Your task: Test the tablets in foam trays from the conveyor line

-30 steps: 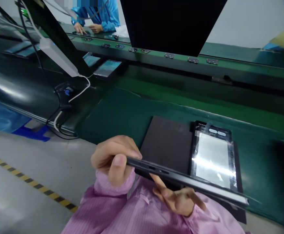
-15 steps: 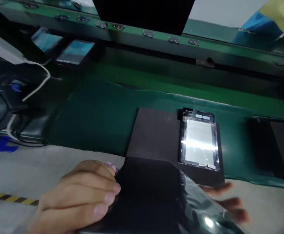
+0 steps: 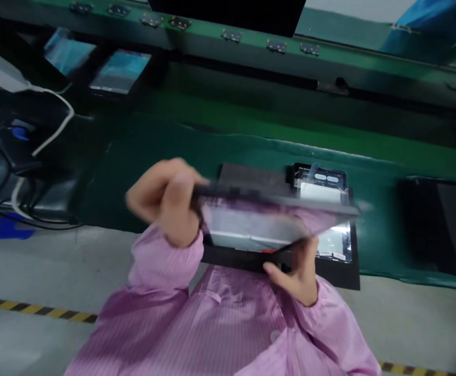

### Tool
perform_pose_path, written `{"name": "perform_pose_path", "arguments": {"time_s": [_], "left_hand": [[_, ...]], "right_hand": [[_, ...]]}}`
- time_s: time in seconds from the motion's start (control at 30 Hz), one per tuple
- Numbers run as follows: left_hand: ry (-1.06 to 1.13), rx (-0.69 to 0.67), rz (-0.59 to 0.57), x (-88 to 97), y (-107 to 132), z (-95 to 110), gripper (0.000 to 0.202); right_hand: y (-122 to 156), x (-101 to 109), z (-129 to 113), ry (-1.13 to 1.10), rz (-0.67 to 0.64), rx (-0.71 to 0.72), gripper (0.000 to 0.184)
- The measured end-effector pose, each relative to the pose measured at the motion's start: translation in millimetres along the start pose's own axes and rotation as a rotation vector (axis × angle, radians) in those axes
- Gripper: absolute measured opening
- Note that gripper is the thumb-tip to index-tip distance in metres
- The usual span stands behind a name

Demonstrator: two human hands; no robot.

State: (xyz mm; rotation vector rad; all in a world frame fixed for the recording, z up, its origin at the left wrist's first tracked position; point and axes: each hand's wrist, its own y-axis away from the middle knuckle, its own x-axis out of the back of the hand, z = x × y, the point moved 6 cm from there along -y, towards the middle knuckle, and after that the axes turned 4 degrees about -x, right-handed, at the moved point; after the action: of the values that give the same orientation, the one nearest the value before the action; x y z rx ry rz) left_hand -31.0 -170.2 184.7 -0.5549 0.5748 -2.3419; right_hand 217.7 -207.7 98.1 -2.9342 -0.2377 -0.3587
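Note:
A black tablet (image 3: 247, 230) with a glossy, reflecting screen is tilted steeply above the table edge, blurred by motion. My left hand (image 3: 171, 201) is closed on its left end, fingers partly hidden. At the lower right edge, my right hand (image 3: 296, 271) grips it with the thumb in front; some of its fingers are hidden. Behind and to the right lies a second tablet (image 3: 322, 193), lit white under clear film. It rests on a dark flat pad (image 3: 339, 274), which the held tablet partly covers.
Two more tablets with lit screens (image 3: 120, 73) lie at the back left. Small circuit boards (image 3: 231, 35) line the green ledge. A black device with a blue button (image 3: 20, 133) and a white cable (image 3: 61, 122) sit at left. Dark flat pieces (image 3: 455, 219) lie at right.
The tablet has gone from its dark side facing me, low and close, to a raised tilt showing its screen. Both hands moved up and away from me; the right hand's spread fingers now grip the edge.

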Motion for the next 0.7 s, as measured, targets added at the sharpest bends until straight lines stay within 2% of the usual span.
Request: {"name": "perform_pose_path", "arguments": {"time_s": [0.03,0.1,0.2,0.3,0.43,0.5,0.53,0.63,0.7], "left_hand": [[-0.021,-0.014,0.028,-17.6,-13,-6,0.043],[0.17,0.031,0.05,-48.4,-31,-25,0.042],[0.403,0.205,0.014,-79.5,-38,-57,0.048],[0.426,0.343,-0.002,-90.0,-35,-78,0.046],[0.37,0.383,-0.017,-95.4,-34,-93,0.042],[0.315,0.39,-0.023,-99.3,-34,-104,0.04],[0.264,0.387,-0.035,-101.6,-33,-110,0.039],[0.07,0.351,-0.108,-110.2,-30,-129,0.038],[-0.025,0.329,-0.151,-115.5,-28,-139,0.039]], "right_hand": [[-12,1,3,0.018,0.002,-0.029,0.071],[-33,1,10,-0.004,0.021,-0.11,0.055],[-55,-4,23,-0.081,0.016,-0.18,0.05],[-64,-10,35,-0.103,0.019,-0.229,0.053],[-67,-8,38,-0.06,0.048,-0.222,0.053],[-65,8,35,0.021,0.093,-0.178,0.058],[-64,24,32,0.098,0.15,-0.14,0.059],[-61,88,28,0.448,0.337,-0.005,0.052],[-66,126,32,0.675,0.332,0.051,0.044]]}}
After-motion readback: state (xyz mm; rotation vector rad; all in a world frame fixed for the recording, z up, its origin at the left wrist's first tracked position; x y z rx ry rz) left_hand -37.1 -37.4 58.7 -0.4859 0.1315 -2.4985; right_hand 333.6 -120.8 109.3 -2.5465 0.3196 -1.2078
